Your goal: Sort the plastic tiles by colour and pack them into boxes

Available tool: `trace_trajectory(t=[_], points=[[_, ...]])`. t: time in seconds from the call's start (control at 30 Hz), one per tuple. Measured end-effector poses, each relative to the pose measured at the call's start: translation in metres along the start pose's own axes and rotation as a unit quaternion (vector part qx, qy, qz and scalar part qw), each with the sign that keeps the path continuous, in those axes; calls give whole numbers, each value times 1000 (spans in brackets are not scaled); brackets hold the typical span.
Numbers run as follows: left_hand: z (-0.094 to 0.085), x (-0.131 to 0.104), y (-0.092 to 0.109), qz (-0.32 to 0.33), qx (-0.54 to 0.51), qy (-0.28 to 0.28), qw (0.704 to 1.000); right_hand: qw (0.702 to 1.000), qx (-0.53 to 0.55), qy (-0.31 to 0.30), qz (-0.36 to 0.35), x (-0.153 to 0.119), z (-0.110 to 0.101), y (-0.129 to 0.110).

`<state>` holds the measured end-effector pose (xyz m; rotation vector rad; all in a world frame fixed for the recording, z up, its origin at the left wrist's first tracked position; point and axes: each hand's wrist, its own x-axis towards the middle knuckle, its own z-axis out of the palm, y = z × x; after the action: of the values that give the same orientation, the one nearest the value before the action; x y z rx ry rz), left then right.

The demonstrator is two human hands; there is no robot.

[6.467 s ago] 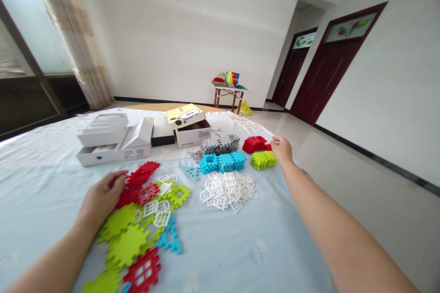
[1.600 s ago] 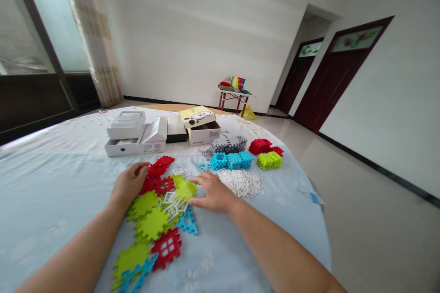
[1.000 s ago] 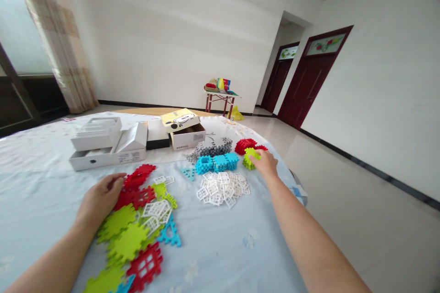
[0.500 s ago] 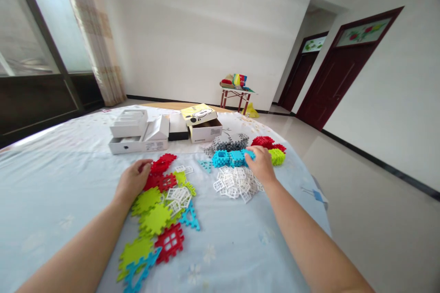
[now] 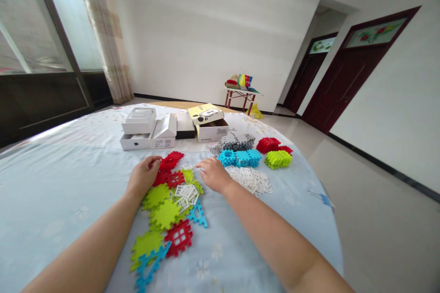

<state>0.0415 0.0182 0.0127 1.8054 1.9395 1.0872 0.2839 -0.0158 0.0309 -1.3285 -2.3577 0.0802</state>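
Observation:
My left hand (image 5: pixel 144 175) rests at the left edge of the loose pieces, its curled fingers touching the red pieces (image 5: pixel 172 161); whether it grips one is hidden. My right hand (image 5: pixel 213 174) is over the middle, fingertips by small white window frames (image 5: pixel 188 167); what it pinches, if anything, is too small to tell. Below lie green plates (image 5: pixel 165 214), a red window piece (image 5: pixel 179 238), blue triangular pieces (image 5: pixel 198 214) and more white frames (image 5: pixel 187 196). Right of my right hand are a pile of white frames (image 5: pixel 252 181) and a blue stack (image 5: pixel 242 158).
Grey pieces (image 5: pixel 237 141), a red stack (image 5: pixel 268 144) and a green stack (image 5: pixel 278 159) stand at the table's right. White boxes (image 5: pixel 147 142) and a yellow-lidded box (image 5: pixel 212 132) are at the back. The cloth-covered table has a rounded right edge.
My right hand has moved left, from the blue stack to the small white frames. A light blue triangular piece near there is no longer visible. The view has shifted slightly.

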Motion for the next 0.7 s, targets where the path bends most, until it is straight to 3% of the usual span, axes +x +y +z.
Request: trace_trajectory(t=[0.2, 0.37, 0.5, 0.7], points=[[2, 0, -1, 0, -7, 0, 1000, 998, -16, -56, -3, 30, 19, -5], [2, 0, -1, 10, -15, 3, 1000, 997, -32, -63, -1, 33, 20, -8], [2, 1, -1, 6, -17, 2, 1000, 1000, -3, -14, -6, 23, 6, -5], [1, 1, -1, -9, -19, -6, 1000, 994, 61, 77, 49, -16, -41, 19]])
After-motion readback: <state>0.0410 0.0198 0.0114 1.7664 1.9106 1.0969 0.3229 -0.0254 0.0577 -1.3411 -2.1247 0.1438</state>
